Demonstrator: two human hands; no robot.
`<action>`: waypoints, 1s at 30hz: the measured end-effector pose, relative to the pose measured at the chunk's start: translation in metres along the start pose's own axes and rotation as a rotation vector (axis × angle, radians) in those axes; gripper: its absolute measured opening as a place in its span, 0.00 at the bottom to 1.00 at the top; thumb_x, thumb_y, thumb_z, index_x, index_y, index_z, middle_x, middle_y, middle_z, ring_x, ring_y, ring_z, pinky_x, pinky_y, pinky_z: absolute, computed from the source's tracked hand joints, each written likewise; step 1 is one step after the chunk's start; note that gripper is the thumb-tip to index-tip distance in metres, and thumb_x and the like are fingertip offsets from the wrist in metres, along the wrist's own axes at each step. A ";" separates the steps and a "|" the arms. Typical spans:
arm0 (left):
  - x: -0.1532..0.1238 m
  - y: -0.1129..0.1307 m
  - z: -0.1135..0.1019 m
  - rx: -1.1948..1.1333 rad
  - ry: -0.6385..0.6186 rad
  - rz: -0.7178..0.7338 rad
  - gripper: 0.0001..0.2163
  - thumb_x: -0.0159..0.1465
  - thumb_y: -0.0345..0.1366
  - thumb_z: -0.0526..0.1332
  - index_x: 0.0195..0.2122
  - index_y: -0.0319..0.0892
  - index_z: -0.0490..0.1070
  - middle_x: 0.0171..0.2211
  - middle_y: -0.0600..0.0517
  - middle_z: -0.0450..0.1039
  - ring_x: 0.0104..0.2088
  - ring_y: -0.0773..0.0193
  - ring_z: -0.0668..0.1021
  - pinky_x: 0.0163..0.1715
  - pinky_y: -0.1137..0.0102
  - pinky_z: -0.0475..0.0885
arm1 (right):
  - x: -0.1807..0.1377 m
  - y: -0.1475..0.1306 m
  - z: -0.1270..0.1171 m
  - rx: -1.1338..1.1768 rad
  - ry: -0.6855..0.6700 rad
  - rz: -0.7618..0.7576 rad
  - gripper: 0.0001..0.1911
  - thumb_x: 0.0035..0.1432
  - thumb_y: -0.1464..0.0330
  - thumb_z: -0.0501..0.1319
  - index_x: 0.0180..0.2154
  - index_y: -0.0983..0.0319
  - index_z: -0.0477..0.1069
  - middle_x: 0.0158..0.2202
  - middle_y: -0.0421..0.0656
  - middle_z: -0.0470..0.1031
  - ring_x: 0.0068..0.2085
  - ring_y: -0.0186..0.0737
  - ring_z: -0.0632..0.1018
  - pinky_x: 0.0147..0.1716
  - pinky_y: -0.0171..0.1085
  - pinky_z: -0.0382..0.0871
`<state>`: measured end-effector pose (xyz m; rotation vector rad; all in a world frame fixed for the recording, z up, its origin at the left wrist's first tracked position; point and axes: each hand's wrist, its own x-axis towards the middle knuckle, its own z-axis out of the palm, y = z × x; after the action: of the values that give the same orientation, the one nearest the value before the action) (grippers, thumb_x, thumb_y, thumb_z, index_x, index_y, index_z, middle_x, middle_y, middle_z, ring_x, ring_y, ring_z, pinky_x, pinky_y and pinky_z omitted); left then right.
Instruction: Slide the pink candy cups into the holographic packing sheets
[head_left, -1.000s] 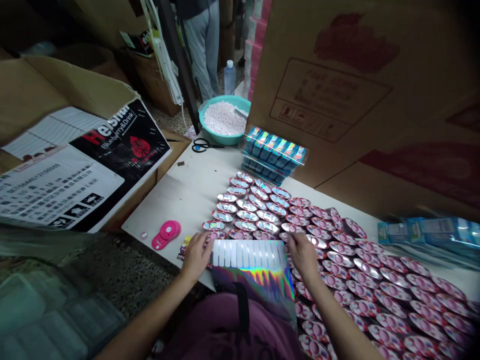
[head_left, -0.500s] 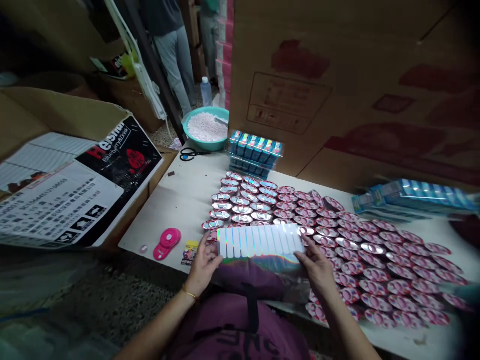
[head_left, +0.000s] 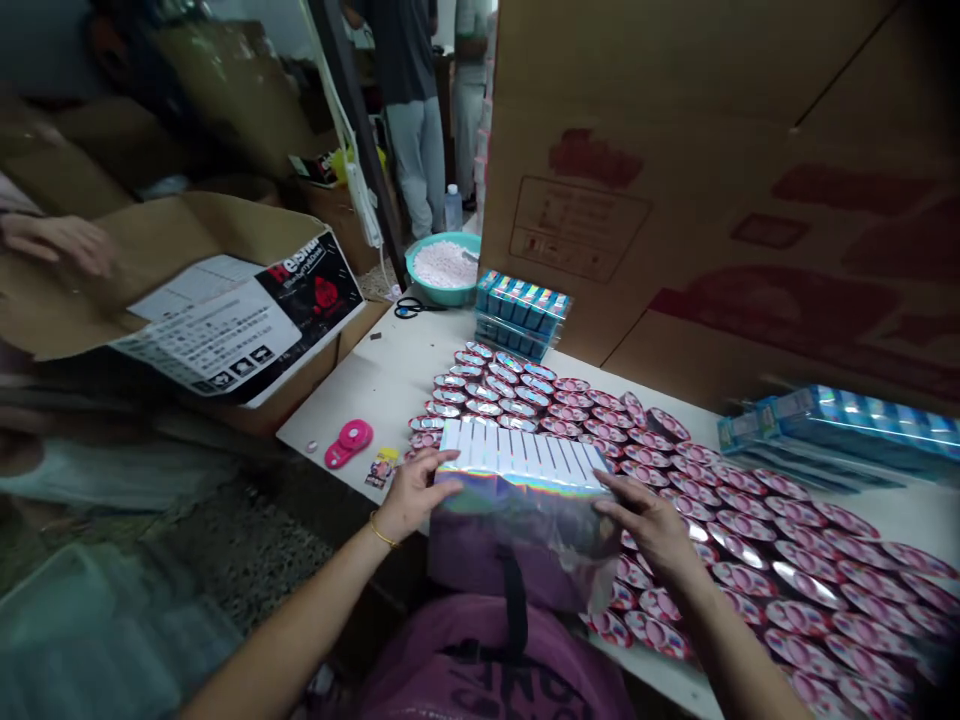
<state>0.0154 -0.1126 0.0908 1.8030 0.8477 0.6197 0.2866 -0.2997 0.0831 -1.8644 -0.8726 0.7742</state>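
Note:
In front of my body I hold a shiny clear plastic bag (head_left: 525,520) with a row of white, box-like strips (head_left: 517,450) at its far end. My left hand (head_left: 412,497) grips the bag's left edge, thumb on top. At the right edge, my right hand (head_left: 651,522) pinches it in the same way. The bag's loose lower part hangs toward my lap. Under and beyond it, many red-and-pink oval-topped packs (head_left: 697,465) stand in rows on the white table (head_left: 330,395). What lies beneath the strips is hidden.
A pink round tool (head_left: 350,441) and a small yellow card (head_left: 383,467) lie left. Behind are scissors (head_left: 412,308), a bowl of pale pieces (head_left: 446,265) and wrapped blue packs (head_left: 523,305). Large cardboard (head_left: 705,200) stands behind; another person's hand (head_left: 60,240) is over a carton (head_left: 225,215).
My view has turned left, so the table's things sit differently. The bag is tilted and its lower part hangs more visibly. Another person's hand has appeared over the carton at the left.

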 end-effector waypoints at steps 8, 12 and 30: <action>-0.037 0.049 0.026 0.279 0.242 0.187 0.04 0.54 0.34 0.61 0.27 0.41 0.74 0.33 0.50 0.67 0.37 0.64 0.71 0.39 0.68 0.68 | -0.015 -0.022 -0.051 -0.463 -0.090 -0.456 0.13 0.53 0.58 0.57 0.30 0.59 0.75 0.30 0.45 0.71 0.33 0.41 0.72 0.33 0.39 0.67; -0.060 0.084 0.031 0.369 0.099 0.426 0.05 0.56 0.28 0.57 0.30 0.40 0.72 0.40 0.48 0.71 0.42 0.63 0.72 0.46 0.64 0.66 | -0.038 -0.062 -0.013 -0.675 -0.079 -0.818 0.20 0.53 0.59 0.57 0.46 0.60 0.68 0.49 0.52 0.66 0.48 0.49 0.68 0.43 0.46 0.64; -0.116 0.025 -0.102 0.429 0.337 -0.265 0.10 0.55 0.44 0.57 0.29 0.46 0.74 0.27 0.55 0.77 0.28 0.64 0.78 0.29 0.75 0.72 | 0.082 -0.004 0.125 -0.856 -0.446 -0.659 0.18 0.59 0.75 0.45 0.49 0.61 0.65 0.41 0.46 0.71 0.41 0.40 0.69 0.40 0.36 0.60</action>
<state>-0.1252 -0.1510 0.1475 1.9410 1.5153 0.6083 0.2312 -0.1730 0.0253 -1.8880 -2.2283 0.4048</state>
